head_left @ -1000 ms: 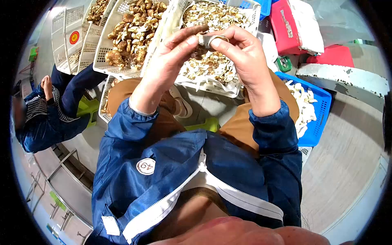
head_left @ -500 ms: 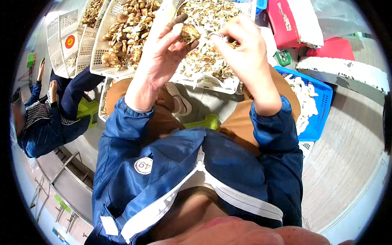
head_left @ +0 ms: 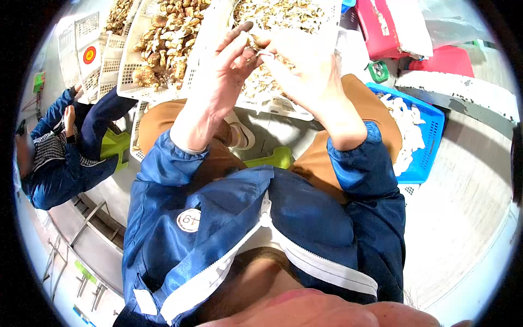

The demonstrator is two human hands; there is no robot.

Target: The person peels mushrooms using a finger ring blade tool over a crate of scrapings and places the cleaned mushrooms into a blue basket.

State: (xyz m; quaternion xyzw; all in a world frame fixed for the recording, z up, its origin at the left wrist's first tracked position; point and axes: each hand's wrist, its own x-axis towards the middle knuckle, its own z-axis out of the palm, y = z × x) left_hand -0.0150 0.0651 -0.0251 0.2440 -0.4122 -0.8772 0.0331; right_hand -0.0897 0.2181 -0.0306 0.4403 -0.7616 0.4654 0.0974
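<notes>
My left hand has its fingers curled round a small brown and pale mushroom, held above the baskets. My right hand meets it from the right, fingers pinched together at the mushroom; a thin pale band or edge shows at its fingertips, too small to make out. Beneath both hands is a white basket of pale, brown-edged mushroom trimmings. Left of it, whole brown mushrooms fill another white basket.
At the right stands a blue basket of white mushroom pieces. A red container and a small green box lie beyond it. Another person sits at the left beside a green stool. More white baskets stand upper left.
A grey piece between my hands a second ago no longer shows. Half a second ago my hands were apart; my right hand has moved left to the mushroom. The person at the left has lowered an arm.
</notes>
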